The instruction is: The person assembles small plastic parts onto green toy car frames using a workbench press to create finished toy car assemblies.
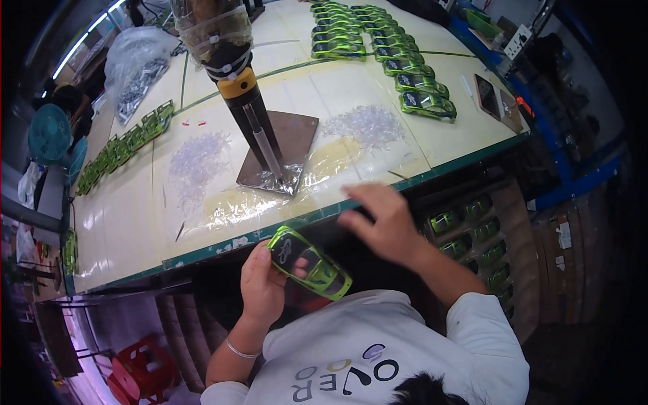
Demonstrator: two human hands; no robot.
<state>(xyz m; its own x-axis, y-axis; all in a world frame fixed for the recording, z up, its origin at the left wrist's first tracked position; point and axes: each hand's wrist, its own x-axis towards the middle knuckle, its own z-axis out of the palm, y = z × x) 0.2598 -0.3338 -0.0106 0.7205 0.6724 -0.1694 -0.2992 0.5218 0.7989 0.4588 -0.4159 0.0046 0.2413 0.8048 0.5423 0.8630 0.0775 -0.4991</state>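
My left hand (262,282) grips a bright green toy car body (304,260) with a black hood, held just off the table's front edge. Its fingers wrap the shell from below and one side. My right hand (383,219) is lifted over the table edge to the right of the car body, slightly blurred, with thumb and fingers apart and nothing visible in them. Beyond it lies a pile of small clear plastic pieces (368,125). A second pile of clear pieces (196,164) is on the left.
A tool with a yellow band (237,84) stands upright over a brown base plate (297,131) mid-table. Green car bodies (426,104) line the far right; another row (128,145) runs along the left. Boxed car bodies (486,229) sit below, right. A plastic bag (138,64) lies far left.
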